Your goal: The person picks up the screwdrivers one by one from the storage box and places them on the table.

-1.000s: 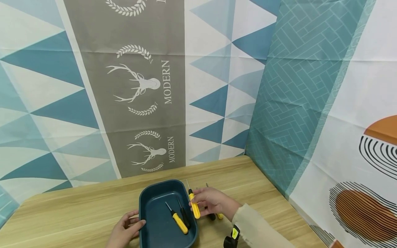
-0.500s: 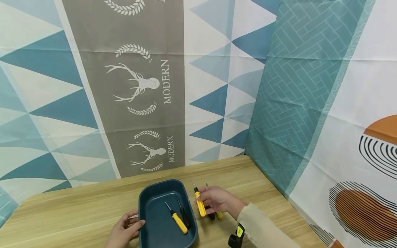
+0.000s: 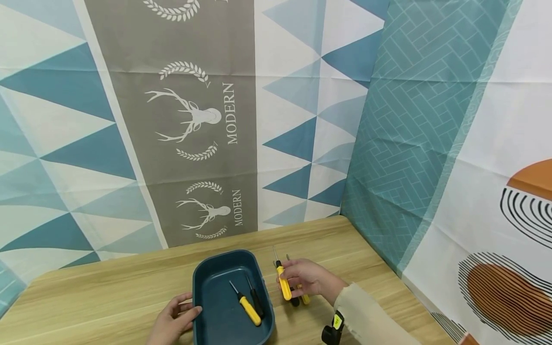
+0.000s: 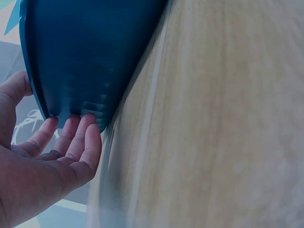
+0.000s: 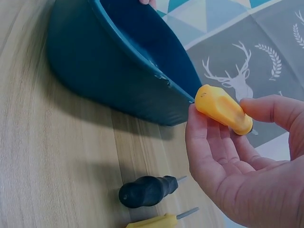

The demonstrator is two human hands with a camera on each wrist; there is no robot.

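Observation:
A dark blue rectangular tub (image 3: 212, 306) stands on the table. My left hand (image 3: 171, 317) pinches its left wall, thumb at the rim and fingertips against the outside (image 4: 52, 175). My right hand (image 3: 311, 278) holds a screwdriver with a yellow handle (image 3: 284, 286) just right of the tub, its thin shaft pointing up and away. In the right wrist view, thumb and fingers grip that yellow handle (image 5: 222, 109) near the tub's rim. Inside the tub lie a yellow screwdriver (image 3: 250, 310) and a black screwdriver (image 3: 257, 302), side by side.
Below my right hand, a black-handled screwdriver (image 5: 147, 191) and a yellow-handled screwdriver (image 5: 154, 222) lie on the wooden table (image 3: 116, 292). Patterned cloth walls (image 3: 207, 143) rise behind the table and along its right side.
My right hand has moved right, away from the tub's rim, with the yellow screwdriver in its grip. My left hand and the tub stay about where they were.

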